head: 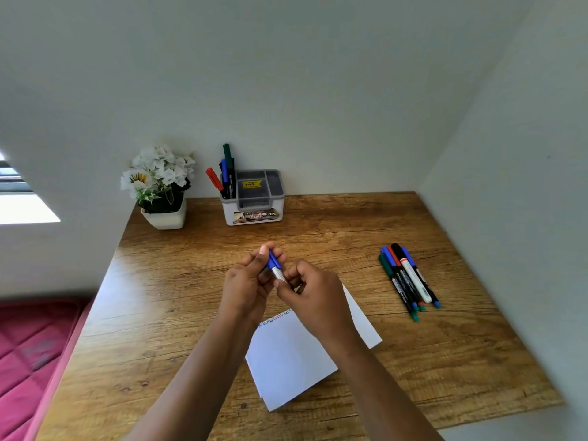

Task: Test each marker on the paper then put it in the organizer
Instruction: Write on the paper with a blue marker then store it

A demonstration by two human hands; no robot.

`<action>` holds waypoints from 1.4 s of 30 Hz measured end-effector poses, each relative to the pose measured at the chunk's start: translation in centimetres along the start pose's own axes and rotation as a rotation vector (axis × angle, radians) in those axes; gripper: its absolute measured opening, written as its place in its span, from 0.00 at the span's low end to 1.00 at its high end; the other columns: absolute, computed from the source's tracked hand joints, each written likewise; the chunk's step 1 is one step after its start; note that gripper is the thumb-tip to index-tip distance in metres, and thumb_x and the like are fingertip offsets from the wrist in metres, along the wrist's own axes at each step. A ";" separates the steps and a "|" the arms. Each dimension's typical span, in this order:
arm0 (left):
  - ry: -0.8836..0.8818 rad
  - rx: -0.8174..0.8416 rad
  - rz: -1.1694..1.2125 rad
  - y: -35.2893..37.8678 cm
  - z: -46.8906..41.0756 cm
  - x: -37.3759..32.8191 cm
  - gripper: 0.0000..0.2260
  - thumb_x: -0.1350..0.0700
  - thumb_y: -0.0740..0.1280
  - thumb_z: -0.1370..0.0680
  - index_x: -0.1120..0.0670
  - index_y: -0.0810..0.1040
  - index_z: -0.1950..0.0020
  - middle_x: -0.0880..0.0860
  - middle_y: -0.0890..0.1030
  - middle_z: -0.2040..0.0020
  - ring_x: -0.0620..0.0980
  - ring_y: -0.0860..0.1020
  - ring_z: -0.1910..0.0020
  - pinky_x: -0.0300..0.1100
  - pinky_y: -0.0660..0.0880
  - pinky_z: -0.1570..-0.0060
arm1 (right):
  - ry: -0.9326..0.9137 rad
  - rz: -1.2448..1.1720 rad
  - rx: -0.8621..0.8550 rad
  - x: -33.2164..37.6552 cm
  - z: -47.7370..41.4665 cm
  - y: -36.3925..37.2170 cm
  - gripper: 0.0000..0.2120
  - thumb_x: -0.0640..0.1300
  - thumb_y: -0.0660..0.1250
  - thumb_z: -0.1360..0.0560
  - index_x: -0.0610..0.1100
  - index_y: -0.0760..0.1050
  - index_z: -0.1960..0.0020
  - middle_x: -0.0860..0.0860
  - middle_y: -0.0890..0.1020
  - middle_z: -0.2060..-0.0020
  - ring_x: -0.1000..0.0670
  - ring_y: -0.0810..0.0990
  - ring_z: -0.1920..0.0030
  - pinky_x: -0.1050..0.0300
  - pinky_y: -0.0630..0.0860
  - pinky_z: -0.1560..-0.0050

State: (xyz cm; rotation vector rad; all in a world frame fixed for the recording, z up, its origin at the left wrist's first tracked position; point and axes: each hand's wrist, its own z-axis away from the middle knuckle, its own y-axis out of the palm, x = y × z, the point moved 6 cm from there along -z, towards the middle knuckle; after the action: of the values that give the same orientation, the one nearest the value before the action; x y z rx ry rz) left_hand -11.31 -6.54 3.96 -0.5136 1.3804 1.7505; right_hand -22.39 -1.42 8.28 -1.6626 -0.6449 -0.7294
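Both hands hold one blue-capped marker (275, 268) above the middle of the desk. My left hand (249, 281) grips the blue cap end with thumb and fingers. My right hand (313, 297) pinches the grey barrel lower down. Under the hands lies a white sheet of paper (292, 361) with small coloured scribbles along its top edge. A white organizer (254, 214) with a grey compartment tray stands at the back of the desk, and several markers (226, 173) stand in its left slot. More markers (409, 280) lie in a bunch on the right of the desk.
A white pot of white flowers (160, 186) stands at the back left, next to the organizer. The wooden desk (350, 224) fits into a corner with walls behind and to the right. A pink mattress (28, 354) lies below the desk's left edge.
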 end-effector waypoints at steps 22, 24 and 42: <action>0.690 0.130 -1.432 -2.7 3.8 1.3 0.07 0.55 0.67 0.23 0.49 0.81 0.47 0.38 0.82 0.54 0.38 0.80 0.62 0.32 0.74 0.63 | 0.501 -1.383 0.067 -6.2 1.6 -1.4 0.12 0.41 0.58 0.23 0.41 0.77 0.45 0.43 0.84 0.59 0.53 0.79 0.73 0.65 0.72 0.80; 0.800 0.273 -1.657 -2.8 4.3 3.0 0.11 0.53 0.63 0.24 0.49 0.81 0.45 0.42 0.83 0.50 0.43 0.81 0.61 0.34 0.75 0.68 | 0.502 -1.344 0.027 -7.2 1.7 -1.4 0.12 0.36 0.56 0.23 0.39 0.76 0.44 0.44 0.85 0.57 0.52 0.81 0.71 0.65 0.73 0.80; 0.805 0.437 -1.869 -4.1 3.9 6.5 0.19 0.51 0.57 0.25 0.52 0.82 0.41 0.48 0.82 0.42 0.48 0.79 0.43 0.40 0.78 0.51 | 0.340 -0.412 0.086 -9.9 1.8 2.6 0.08 0.35 0.69 0.28 0.46 0.77 0.61 0.51 0.80 0.67 0.58 0.78 0.70 0.65 0.74 0.71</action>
State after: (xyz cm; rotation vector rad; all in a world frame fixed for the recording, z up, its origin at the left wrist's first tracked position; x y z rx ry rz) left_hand -11.05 -0.36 -2.08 -1.5885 0.8890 -0.3154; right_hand -26.71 -0.55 -1.17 -1.2954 -0.7687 -1.2312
